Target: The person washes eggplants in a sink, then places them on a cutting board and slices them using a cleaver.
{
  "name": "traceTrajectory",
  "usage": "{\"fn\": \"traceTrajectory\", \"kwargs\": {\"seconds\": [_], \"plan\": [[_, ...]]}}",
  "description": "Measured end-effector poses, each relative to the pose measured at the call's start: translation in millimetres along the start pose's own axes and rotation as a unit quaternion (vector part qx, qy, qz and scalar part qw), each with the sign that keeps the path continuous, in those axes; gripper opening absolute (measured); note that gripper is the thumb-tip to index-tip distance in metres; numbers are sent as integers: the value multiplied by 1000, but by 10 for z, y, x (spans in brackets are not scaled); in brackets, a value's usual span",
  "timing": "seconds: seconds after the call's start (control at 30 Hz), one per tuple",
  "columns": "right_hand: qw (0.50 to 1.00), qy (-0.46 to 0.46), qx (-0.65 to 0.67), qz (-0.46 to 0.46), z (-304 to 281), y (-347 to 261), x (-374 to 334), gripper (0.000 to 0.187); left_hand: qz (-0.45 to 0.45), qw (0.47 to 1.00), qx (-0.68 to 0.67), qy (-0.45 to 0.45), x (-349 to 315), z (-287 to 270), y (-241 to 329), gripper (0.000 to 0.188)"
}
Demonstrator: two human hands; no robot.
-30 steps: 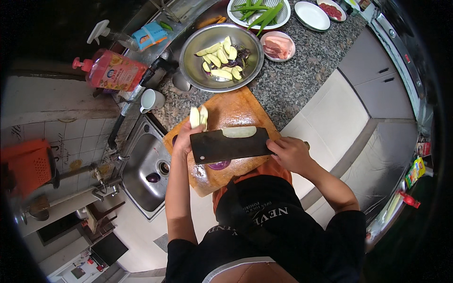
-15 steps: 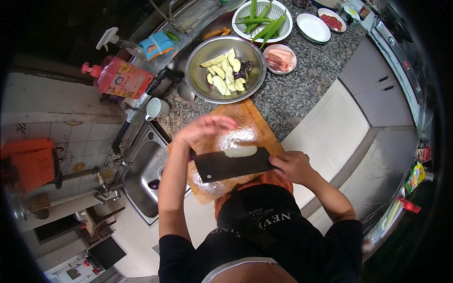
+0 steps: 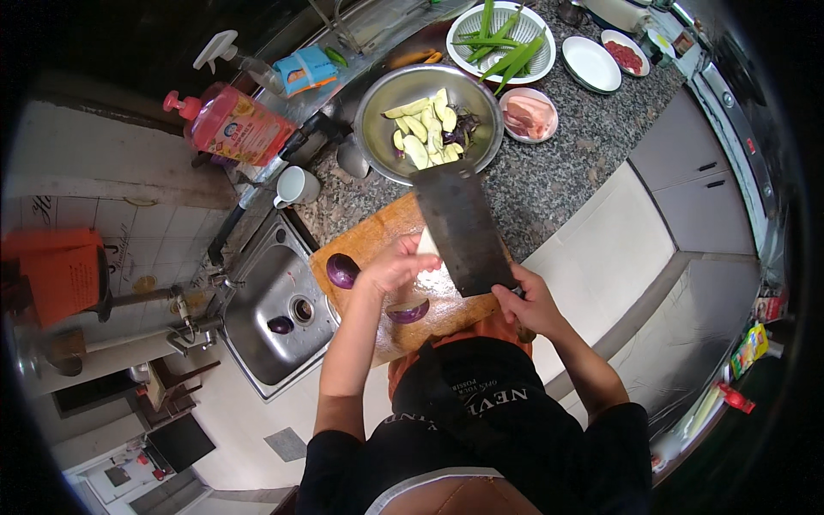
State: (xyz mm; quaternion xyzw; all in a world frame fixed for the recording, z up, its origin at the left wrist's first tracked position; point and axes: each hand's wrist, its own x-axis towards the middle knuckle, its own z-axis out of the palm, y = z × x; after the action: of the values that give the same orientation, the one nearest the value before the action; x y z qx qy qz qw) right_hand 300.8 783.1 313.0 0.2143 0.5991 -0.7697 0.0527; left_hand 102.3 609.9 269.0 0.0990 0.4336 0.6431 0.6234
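Note:
My right hand (image 3: 525, 302) is closed round the handle of a wide dark cleaver (image 3: 463, 227). Its blade points away from me, with the far end in front of the near rim of a steel bowl (image 3: 364, 150). Sliced eggplant (image 3: 415, 129), pale-fleshed, lies in that bowl. Beside the blade, over the cutting board (image 3: 378, 230), my left hand (image 3: 399, 264) has its fingers closed on a pale piece of eggplant (image 3: 427, 243), partly hidden by the fingers. Two purple-skinned pieces rest on the wooden board: a rounded eggplant chunk (image 3: 342, 271) at its left and an eggplant wedge (image 3: 407, 311) nearer me.
At the left is a steel sink (image 3: 266, 343) with a small purple piece (image 3: 280, 324) inside. A white mug (image 3: 297, 186) and a pink soap bottle (image 3: 240, 129) stand by it. Beyond the bowl are a white basket (image 3: 455, 43) of okra, a dish of meat (image 3: 529, 116) and white plates (image 3: 592, 64).
The cleaver has swung from lying crosswise, a pale piece on it, to pointing toward the bowl. My left hand has gone from open above the board to closed on a pale piece.

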Motion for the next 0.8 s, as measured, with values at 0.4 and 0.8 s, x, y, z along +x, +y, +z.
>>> {"fn": "traceTrajectory", "kwargs": {"seconds": [0.4,0.8], "plan": [[996,90,4,-5,-74,237,-81,12,235,757,496,355,209,-460,357,26],[780,-158,-592,-127,378,316,127,14,241,667,463,532,-913,143,-1831,18]]}}
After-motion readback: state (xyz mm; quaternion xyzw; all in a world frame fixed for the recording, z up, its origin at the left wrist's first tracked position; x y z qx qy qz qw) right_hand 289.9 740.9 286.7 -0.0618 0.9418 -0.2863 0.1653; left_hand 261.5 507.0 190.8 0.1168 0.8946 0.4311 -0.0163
